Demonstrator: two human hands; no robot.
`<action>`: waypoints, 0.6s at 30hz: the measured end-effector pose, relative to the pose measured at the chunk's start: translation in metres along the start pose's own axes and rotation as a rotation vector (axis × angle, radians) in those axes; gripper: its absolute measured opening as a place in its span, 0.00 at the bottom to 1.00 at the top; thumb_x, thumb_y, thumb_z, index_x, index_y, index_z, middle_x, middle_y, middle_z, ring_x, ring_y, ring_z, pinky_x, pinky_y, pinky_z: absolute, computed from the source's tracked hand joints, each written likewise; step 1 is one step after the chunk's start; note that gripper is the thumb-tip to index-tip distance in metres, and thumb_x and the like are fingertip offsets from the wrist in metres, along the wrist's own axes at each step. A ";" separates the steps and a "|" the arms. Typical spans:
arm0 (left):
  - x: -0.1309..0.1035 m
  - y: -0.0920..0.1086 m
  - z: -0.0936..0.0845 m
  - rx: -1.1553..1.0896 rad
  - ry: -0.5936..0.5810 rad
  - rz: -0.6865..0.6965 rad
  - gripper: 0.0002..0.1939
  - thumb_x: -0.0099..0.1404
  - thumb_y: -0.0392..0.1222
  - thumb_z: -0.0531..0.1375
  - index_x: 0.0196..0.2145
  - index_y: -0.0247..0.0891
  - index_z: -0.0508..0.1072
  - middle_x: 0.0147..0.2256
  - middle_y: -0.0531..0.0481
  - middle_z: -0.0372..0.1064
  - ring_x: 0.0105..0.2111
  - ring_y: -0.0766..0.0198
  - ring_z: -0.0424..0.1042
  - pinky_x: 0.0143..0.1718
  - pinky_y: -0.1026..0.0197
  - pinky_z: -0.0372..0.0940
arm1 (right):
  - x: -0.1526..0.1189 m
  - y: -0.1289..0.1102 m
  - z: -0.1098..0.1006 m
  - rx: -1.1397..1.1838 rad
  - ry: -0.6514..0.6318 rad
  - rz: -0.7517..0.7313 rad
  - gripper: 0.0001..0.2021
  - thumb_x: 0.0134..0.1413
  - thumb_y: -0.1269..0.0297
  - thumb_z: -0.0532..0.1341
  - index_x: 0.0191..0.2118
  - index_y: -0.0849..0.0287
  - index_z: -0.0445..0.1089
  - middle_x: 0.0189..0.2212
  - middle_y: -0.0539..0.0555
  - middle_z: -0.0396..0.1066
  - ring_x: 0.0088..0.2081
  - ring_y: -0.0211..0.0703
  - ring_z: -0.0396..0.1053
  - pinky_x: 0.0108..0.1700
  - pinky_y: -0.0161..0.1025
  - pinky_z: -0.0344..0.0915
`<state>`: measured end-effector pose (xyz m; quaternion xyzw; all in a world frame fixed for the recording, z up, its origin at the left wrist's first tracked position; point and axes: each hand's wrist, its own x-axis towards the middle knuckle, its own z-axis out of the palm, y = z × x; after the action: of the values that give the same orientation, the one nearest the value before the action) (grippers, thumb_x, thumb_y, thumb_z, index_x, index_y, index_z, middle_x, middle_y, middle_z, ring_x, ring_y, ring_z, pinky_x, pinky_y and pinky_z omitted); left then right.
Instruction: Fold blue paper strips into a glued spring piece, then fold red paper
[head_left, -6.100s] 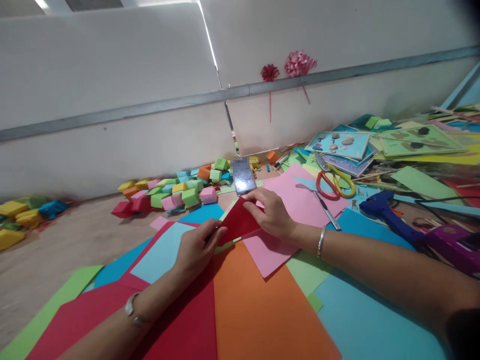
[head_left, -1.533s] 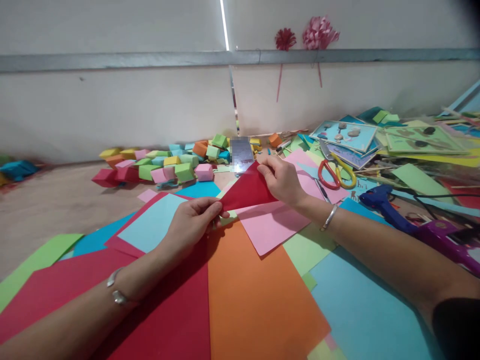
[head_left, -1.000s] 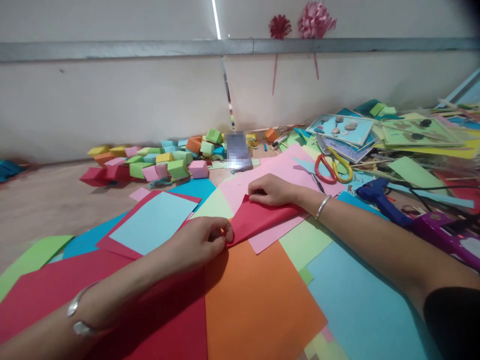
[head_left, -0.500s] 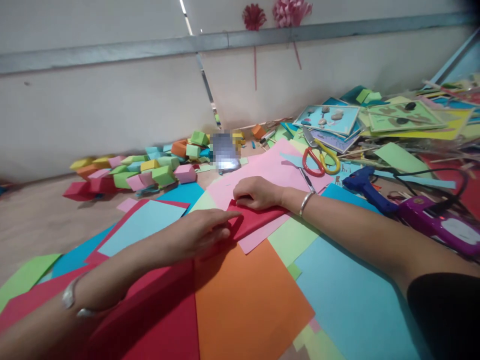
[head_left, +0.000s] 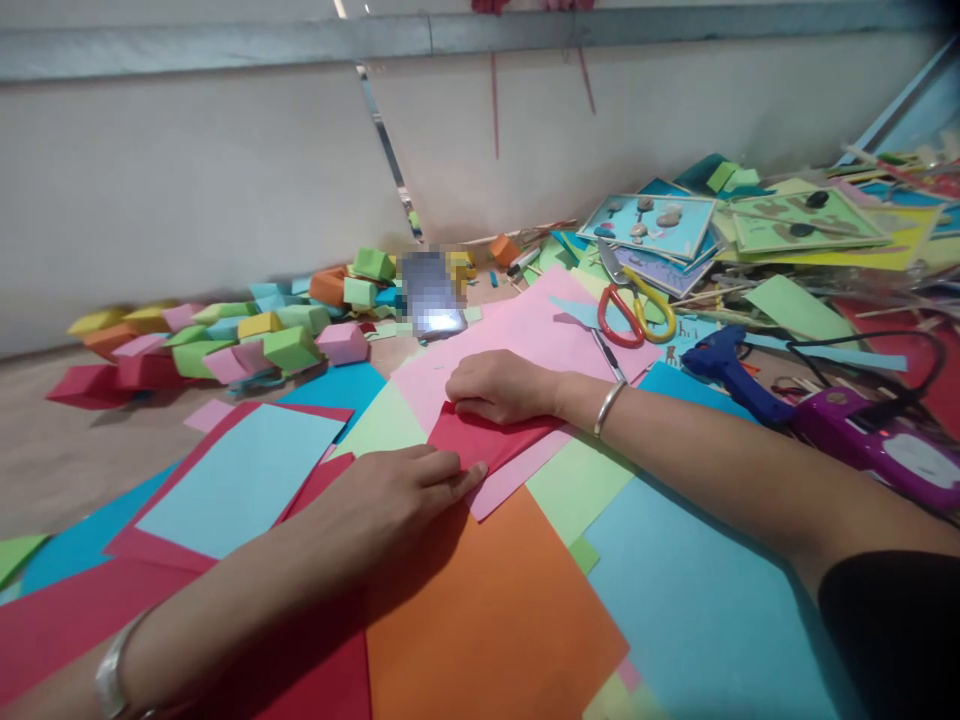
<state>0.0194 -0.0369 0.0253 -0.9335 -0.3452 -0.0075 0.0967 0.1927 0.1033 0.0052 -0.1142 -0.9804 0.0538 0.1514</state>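
Observation:
A folded sheet of red paper (head_left: 469, 433) lies on pink paper (head_left: 517, 310) in the middle of the head view. My right hand (head_left: 501, 387) presses down on its upper side with the fingers curled in, closed on the paper. My left hand (head_left: 412, 490) is at the sheet's lower left edge, fingers bent together and one fingertip against the fold. What lies under both hands is hidden. Just below them is a sheet of orange paper (head_left: 487, 610).
Several folded paper blocks (head_left: 292, 348) line the left by the wall. Scissors (head_left: 634, 300), a marker (head_left: 609, 355), a blue glue gun (head_left: 731, 370) and a purple device (head_left: 870, 440) lie to the right. Behind the hands stands a blurred phone-like object (head_left: 435, 295). Light blue paper (head_left: 720, 590) spreads at front right.
My left hand has shifted from pointing at the red paper's left side to pressing lower along its fold. My right hand stays on the paper. The view has tilted downward.

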 end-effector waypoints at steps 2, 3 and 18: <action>0.001 0.004 -0.003 0.019 -0.008 -0.011 0.14 0.64 0.30 0.49 0.35 0.38 0.74 0.23 0.51 0.63 0.20 0.63 0.59 0.21 0.55 0.41 | 0.001 -0.003 0.000 -0.107 -0.026 -0.017 0.10 0.66 0.70 0.54 0.34 0.61 0.69 0.31 0.55 0.71 0.34 0.44 0.62 0.34 0.39 0.53; 0.001 0.006 -0.005 0.025 -0.014 -0.021 0.14 0.63 0.30 0.49 0.34 0.38 0.74 0.23 0.51 0.63 0.20 0.63 0.59 0.21 0.55 0.41 | 0.001 -0.004 0.000 -0.163 -0.038 -0.025 0.10 0.66 0.70 0.53 0.34 0.62 0.70 0.32 0.55 0.71 0.34 0.44 0.62 0.33 0.39 0.52; -0.023 0.046 -0.038 0.009 -0.496 -0.352 0.11 0.56 0.28 0.55 0.29 0.37 0.77 0.23 0.48 0.66 0.19 0.60 0.66 0.19 0.61 0.48 | 0.001 -0.003 0.000 -0.309 -0.033 -0.087 0.12 0.67 0.70 0.53 0.34 0.62 0.71 0.31 0.55 0.72 0.35 0.44 0.63 0.33 0.40 0.50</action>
<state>0.0330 -0.0929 0.0523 -0.8322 -0.5149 0.2054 0.0108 0.1916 0.1008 0.0054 -0.0929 -0.9833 -0.1022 0.1182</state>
